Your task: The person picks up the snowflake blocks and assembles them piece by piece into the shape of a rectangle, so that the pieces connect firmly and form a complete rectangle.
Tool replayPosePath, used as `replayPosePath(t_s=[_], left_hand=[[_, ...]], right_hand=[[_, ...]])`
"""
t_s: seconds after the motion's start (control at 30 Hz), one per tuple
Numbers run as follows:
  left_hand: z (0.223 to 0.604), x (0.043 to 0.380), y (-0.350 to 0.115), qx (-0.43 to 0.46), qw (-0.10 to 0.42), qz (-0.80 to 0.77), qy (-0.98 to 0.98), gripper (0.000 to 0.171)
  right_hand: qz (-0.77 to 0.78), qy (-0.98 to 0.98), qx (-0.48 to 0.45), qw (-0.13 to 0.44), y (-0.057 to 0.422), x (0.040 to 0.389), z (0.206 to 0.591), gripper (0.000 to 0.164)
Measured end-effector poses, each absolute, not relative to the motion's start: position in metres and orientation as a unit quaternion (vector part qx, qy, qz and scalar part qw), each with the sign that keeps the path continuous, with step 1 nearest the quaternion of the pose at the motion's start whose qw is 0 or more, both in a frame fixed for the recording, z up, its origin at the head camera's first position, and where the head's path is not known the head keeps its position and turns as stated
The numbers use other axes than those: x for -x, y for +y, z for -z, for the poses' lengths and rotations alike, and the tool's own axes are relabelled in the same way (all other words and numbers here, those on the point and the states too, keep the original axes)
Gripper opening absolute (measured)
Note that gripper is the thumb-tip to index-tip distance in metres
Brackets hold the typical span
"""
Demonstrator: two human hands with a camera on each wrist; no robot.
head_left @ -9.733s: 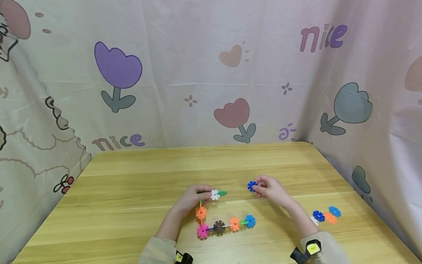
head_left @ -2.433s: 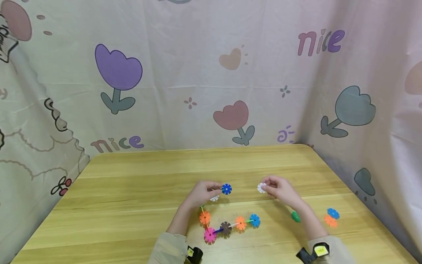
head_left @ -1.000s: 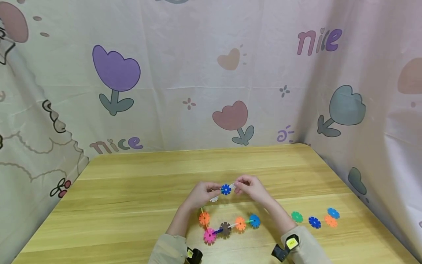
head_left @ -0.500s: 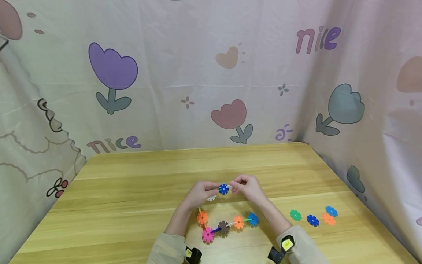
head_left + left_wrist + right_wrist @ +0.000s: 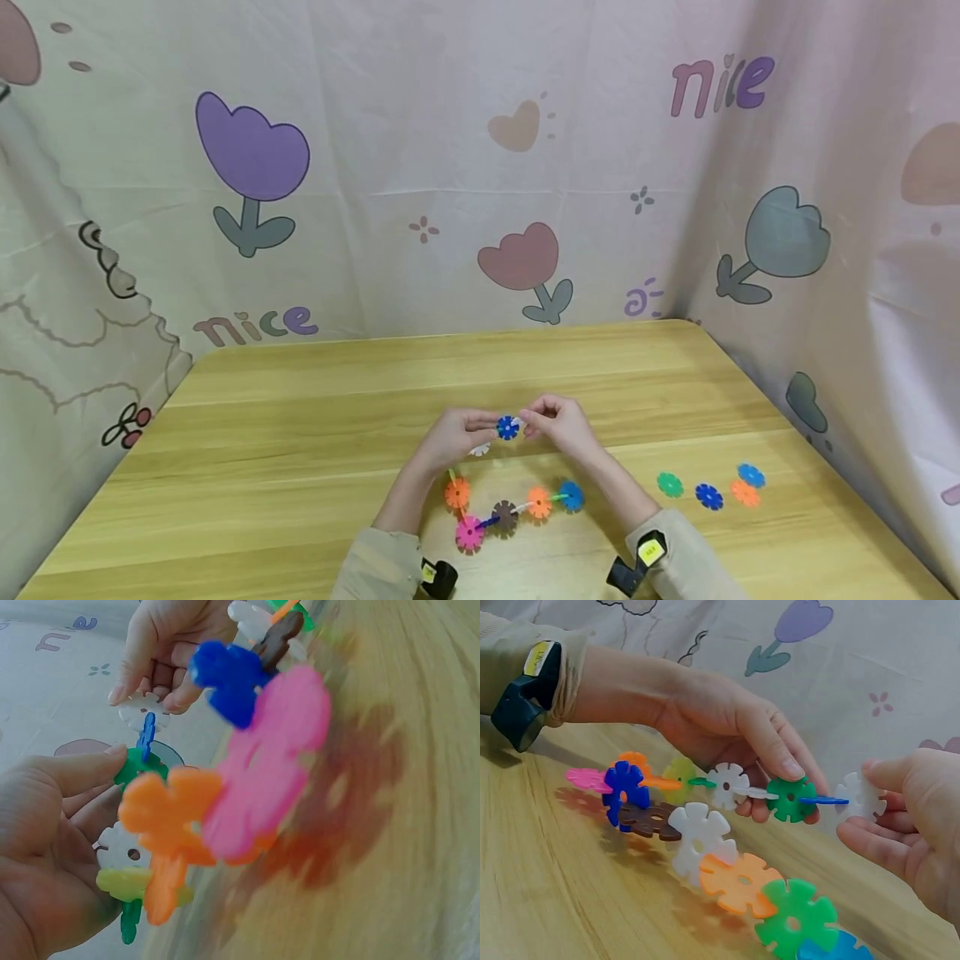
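A chain of interlocking plastic snowflake discs curves between the hands and over the table. My left hand (image 5: 453, 435) pinches a green disc (image 5: 790, 801) in its upper end, between a white disc (image 5: 726, 786) and a dark blue disc (image 5: 507, 427). My right hand (image 5: 561, 425) pinches another white disc (image 5: 855, 799) between thumb and fingers, its edge meeting the blue disc. From the left hand the chain bends down through an orange disc (image 5: 457, 493) and a pink disc (image 5: 470, 532), then runs right via a brown disc (image 5: 505, 517) to a light blue disc (image 5: 572, 497).
Loose discs lie on the wooden table (image 5: 300, 433) right of the right forearm: a green disc (image 5: 670, 485), a dark blue disc (image 5: 708, 497), an orange disc (image 5: 746, 493) and a light blue disc (image 5: 751, 476). A printed curtain (image 5: 397, 167) surrounds the far sides.
Earlier the blue disc went from the right hand onto the chain's end. The right hand then brought a white disc leftward to it; over the last second both hands have stayed close together.
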State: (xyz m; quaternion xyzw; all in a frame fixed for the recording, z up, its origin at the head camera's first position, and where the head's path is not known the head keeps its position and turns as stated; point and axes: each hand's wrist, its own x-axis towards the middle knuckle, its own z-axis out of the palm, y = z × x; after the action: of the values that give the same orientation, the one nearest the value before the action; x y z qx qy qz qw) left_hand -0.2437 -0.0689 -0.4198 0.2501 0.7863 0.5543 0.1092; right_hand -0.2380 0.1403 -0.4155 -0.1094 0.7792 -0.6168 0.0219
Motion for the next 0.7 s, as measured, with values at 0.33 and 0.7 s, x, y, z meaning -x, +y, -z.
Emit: replayPosePath(t_s=[0.33, 0.7], left_hand=[[0.419, 0.242, -0.069, -0.255, 0.128, -0.547, 0.787, 0.037], [0.42, 0.243, -0.068, -0.246, 0.127, -0.544, 0.792, 0.037]], right_hand=[[0.636, 0.759, 0.123, 0.071, 0.141, 0.239, 0.425, 0.024], [0.617, 0.779, 0.097, 0.054, 0.157, 0.238, 0.421, 0.035]])
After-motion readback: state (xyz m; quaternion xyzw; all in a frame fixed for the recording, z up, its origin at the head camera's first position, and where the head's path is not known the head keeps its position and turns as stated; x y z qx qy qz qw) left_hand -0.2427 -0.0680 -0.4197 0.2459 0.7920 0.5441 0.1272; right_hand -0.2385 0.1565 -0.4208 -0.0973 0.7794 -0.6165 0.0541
